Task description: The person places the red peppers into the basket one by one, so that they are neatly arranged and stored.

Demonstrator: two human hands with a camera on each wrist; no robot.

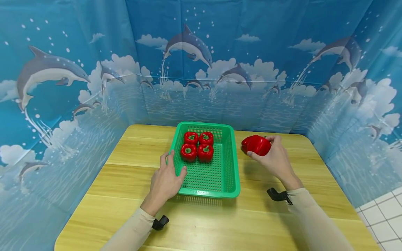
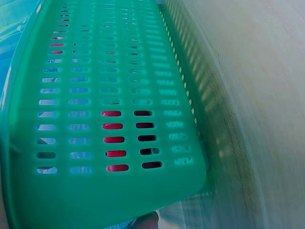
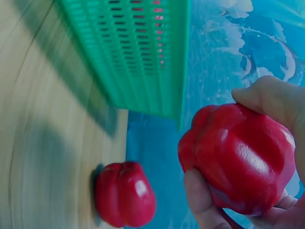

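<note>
In the right wrist view, my right hand (image 3: 281, 119) holds a red bell pepper (image 3: 243, 157) between thumb and fingers. From the head view, that right hand (image 1: 277, 158) is to the right of the green plastic basket (image 1: 230, 167), with the pepper raised off the table. Another red bell pepper (image 3: 125, 194) lies on the table and is mostly hidden behind the held one in the head view. My left hand (image 1: 167, 179) grips the basket's left rim, its thumb over the inner side. Several red bell peppers (image 1: 205, 153) stand stem up in the basket's far left part.
The basket stands on a yellow wood-grain table (image 1: 132, 174). A blue curtain (image 1: 188, 101) printed with dolphins hangs close behind the table and along its sides. White floor tiles (image 1: 386, 212) show at the lower right.
</note>
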